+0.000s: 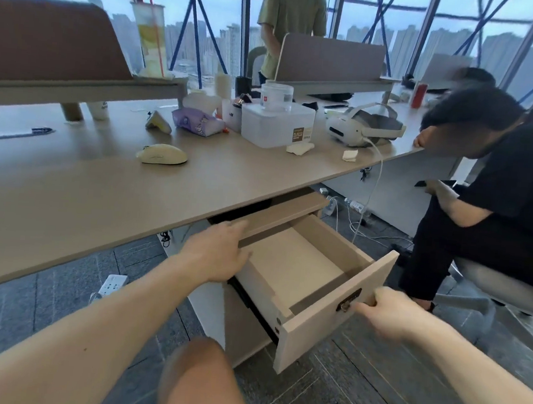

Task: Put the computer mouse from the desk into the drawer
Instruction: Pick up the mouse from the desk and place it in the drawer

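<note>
A cream computer mouse [162,154] lies on the beige desk [98,193], left of centre, apart from both hands. Below the desk's front edge a light wooden drawer [328,329] stands pulled out, and its inside looks bare. My left hand [219,252] rests flat on the cabinet's left top edge beside the drawer, fingers spread, holding nothing. My right hand [384,312] is at the drawer's front panel, fingers curled over its top edge next to the dark lock.
On the desk's far side stand a white plastic box [277,122], a purple tissue pack [196,121] and a VR headset [362,124]. A seated person in black [501,190] is close on the right. Another person stands behind. A power strip [111,285] lies on the floor.
</note>
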`<state>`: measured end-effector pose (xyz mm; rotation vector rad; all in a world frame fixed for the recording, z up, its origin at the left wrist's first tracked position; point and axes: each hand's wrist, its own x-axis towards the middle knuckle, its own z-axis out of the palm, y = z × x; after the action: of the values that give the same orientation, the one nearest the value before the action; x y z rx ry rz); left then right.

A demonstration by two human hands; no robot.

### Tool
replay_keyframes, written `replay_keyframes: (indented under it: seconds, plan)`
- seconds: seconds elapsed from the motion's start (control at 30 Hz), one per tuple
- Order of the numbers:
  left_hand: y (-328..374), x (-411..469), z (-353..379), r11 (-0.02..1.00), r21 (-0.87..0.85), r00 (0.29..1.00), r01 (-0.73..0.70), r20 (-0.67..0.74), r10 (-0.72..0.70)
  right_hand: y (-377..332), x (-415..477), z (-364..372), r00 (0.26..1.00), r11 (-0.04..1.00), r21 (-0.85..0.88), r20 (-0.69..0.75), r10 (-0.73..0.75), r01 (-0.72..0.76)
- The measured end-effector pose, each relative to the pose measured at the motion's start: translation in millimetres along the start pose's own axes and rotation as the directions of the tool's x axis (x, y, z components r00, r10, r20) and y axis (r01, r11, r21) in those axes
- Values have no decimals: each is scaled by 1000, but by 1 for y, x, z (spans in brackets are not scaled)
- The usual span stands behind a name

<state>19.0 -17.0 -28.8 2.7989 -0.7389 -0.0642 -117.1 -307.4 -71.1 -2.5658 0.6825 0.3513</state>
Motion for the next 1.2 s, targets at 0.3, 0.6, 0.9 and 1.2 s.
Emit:
replay_keyframes:
  seconds: [0.3, 0.6, 0.9, 1.2]
  plan:
    - [-116, -7, -87, 964, -123, 935, 238, -240, -261, -163, 13, -38, 855, 862, -304, -206, -475, 406]
    - [-218, -33, -72, 902, 48, 893, 429, -173, -415, -334, 74, -11, 719, 764, -227, -259, -645, 604]
    - [-239, -9, -63, 877, -1, 857, 480, -215, -469, -439, 149, 14, 635, 649, -219, -142, -760, 728]
    - [-242, -8, -61, 881, 15, 859, 473, -232, -457, -456, 191, 41, 609, 643, -156, -216, -763, 750]
